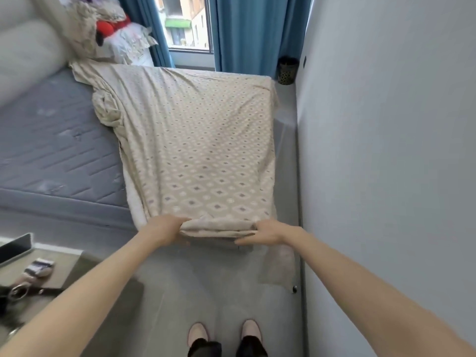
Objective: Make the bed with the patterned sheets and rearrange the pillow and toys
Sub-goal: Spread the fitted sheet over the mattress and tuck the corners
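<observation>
Beige diamond-patterned sheet [201,150]: my left grip [164,229], right grip [268,233] both clutch near hem. I judge uneven pull drags it askew, leaving blue quilted mattress [51,140] bare.

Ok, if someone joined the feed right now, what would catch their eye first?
The patterned sheet lies over the right side of the grey mattress, its near edge gripped by the left hand and right hand. The mattress's left side is bare, and a red toy sits among pillows at the head, by the blue curtains.
</observation>
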Tool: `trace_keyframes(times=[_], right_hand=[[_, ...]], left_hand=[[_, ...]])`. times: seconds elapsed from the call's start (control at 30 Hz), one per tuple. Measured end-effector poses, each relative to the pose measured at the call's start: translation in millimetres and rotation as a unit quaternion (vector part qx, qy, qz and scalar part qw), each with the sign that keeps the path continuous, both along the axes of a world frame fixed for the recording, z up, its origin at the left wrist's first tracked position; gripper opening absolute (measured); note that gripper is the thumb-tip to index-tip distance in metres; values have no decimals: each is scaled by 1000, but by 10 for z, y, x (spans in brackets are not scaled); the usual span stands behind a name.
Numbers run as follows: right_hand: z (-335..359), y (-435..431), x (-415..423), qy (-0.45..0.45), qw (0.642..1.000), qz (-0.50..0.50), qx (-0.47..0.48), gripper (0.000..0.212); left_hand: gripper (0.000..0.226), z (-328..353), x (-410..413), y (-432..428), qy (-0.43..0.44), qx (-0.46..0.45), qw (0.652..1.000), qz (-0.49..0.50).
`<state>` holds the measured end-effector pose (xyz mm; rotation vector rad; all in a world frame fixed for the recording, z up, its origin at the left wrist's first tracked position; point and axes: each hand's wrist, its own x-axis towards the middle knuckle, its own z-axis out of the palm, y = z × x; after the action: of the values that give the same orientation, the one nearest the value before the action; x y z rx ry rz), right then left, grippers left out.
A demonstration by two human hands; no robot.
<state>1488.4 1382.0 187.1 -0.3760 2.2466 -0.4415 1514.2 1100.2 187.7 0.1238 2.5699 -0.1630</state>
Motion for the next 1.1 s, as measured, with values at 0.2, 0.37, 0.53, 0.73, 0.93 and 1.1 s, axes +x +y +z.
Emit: trace_keyframes(times=[0.2, 0.37, 0.53, 0.73, 0.93, 1.1], right_hand=[[10, -176, 84, 96, 991, 43, 85, 37], [-55, -298, 243, 156, 983, -42, 87, 20], [-136, -450, 453, 159, 983, -73, 62, 21], [-285, -559, 560, 151, 982, -75, 91, 26], [-409, -579, 608, 105, 981, -42, 157, 57], [-560, -590, 648, 154, 959, -96, 219, 31]], left_hand=[[30, 13, 63, -3, 66, -140, 985, -77], [31, 0, 89, -182, 83, -159, 977, -119], [28, -78, 168, -407, 66, -156, 977, -130], [27, -273, 254, -614, 48, -101, 989, -92], [38, -398, 296, -669, 41, -69, 994, -75], [30, -467, 275, -568, 25, -96, 991, -91]])
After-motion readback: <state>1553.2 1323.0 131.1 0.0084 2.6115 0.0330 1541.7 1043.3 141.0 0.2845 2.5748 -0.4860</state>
